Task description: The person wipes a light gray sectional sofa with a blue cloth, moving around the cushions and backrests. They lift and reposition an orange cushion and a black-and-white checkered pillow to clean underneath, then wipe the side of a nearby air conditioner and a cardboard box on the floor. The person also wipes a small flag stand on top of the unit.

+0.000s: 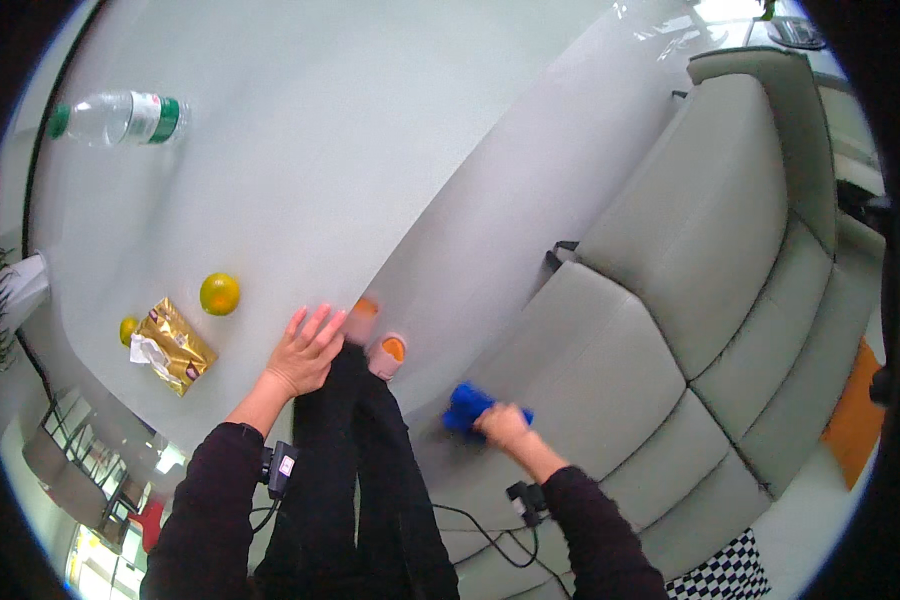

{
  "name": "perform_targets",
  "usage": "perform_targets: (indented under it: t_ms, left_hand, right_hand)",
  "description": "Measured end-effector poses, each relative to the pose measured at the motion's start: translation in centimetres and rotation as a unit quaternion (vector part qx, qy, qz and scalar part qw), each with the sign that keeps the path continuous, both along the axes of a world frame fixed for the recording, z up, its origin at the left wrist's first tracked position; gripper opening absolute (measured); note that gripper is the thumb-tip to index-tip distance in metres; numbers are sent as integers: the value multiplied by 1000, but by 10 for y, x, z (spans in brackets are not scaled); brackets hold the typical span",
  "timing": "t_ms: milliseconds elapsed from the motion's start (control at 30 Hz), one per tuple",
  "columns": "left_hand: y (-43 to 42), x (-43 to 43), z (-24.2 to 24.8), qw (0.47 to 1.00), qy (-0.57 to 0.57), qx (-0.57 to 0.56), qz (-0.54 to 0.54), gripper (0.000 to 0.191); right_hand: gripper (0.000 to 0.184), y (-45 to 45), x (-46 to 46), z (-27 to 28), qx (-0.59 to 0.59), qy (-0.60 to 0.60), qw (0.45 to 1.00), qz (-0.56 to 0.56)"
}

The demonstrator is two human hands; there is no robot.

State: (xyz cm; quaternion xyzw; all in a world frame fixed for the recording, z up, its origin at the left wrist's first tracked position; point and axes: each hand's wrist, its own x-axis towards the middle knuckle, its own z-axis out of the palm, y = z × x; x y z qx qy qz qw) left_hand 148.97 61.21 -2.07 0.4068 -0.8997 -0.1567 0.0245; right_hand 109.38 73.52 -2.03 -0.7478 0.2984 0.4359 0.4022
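Note:
My right hand (504, 426) grips a bunched blue cloth (466, 409), held over the seat of a grey-green upholstered sofa (630, 345); whether the cloth touches the seat I cannot tell. With fingers spread, my left hand (305, 354) rests at the edge of a glossy white table (307, 150) and holds nothing. To the left of that hand lies a gold tissue packet (178, 349) with a white tissue poking out. One yellow-green citrus fruit (220, 293) sits just above the packet. Another citrus fruit (128, 330) is partly hidden behind it.
A clear plastic bottle (124, 118) with a green cap lies on the table at upper left. A plant in a white wrapping (26, 289) stands at the left rim. Cables (487, 529) hang from wrist-worn devices. A checkered cushion (727, 570) shows at lower right.

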Motion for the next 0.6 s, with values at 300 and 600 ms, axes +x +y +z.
perform_targets:
  t_ms: [300, 600]
  left_hand:
    - [-13, -15, 33, 990, -42, 135, -16, 40]
    - [-327, -208, 89, 968, 230, 82, 59, 52]
  right_hand:
    - [32, -162, -91, 102, -125, -26, 952, -278]
    - [15, -371, -209, 58, -435, -17, 892, -123]
